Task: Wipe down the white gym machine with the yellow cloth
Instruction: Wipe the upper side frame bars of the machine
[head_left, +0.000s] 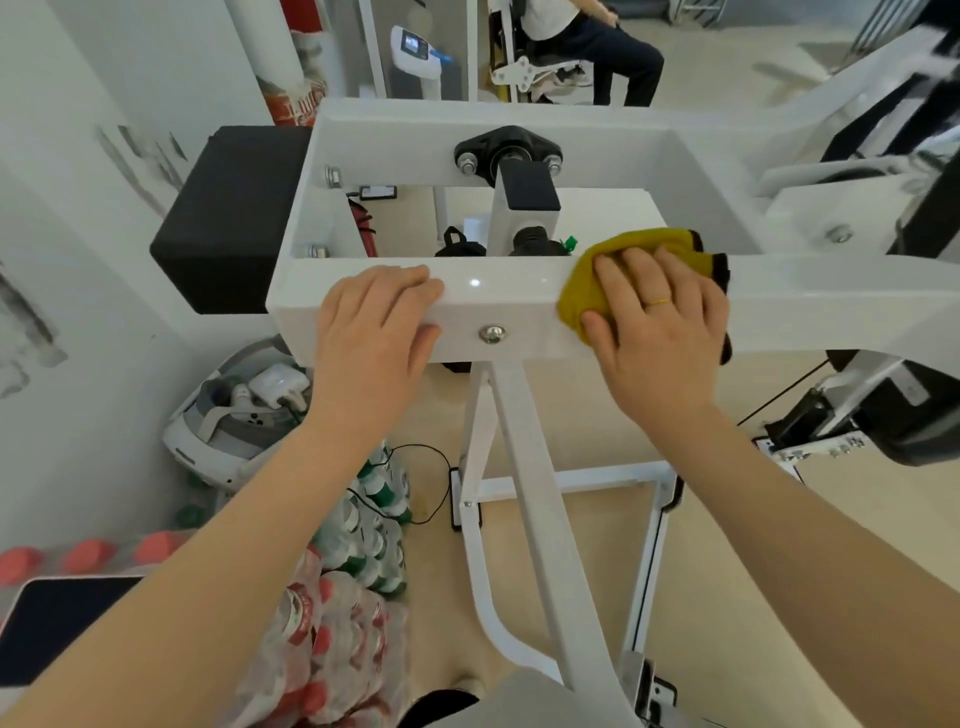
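The white gym machine (504, 304) fills the middle of the head view, its near crossbar running left to right at hand height. The yellow cloth (587, 280), edged in black, is draped over that crossbar's top and front on the right. My right hand (660, 327) lies flat on the cloth, fingers spread, thumb on the bar's front face, pressing it to the metal. My left hand (371, 327) grips the crossbar further left, fingers over the top edge and thumb on the front face.
A black pad (228, 218) sticks out at the frame's left end. Packs of bottles (332, 623) and a white device (234, 421) lie on the floor at lower left by the wall. A seated person (597, 47) is behind the machine. The machine's arm (857, 171) reaches right.
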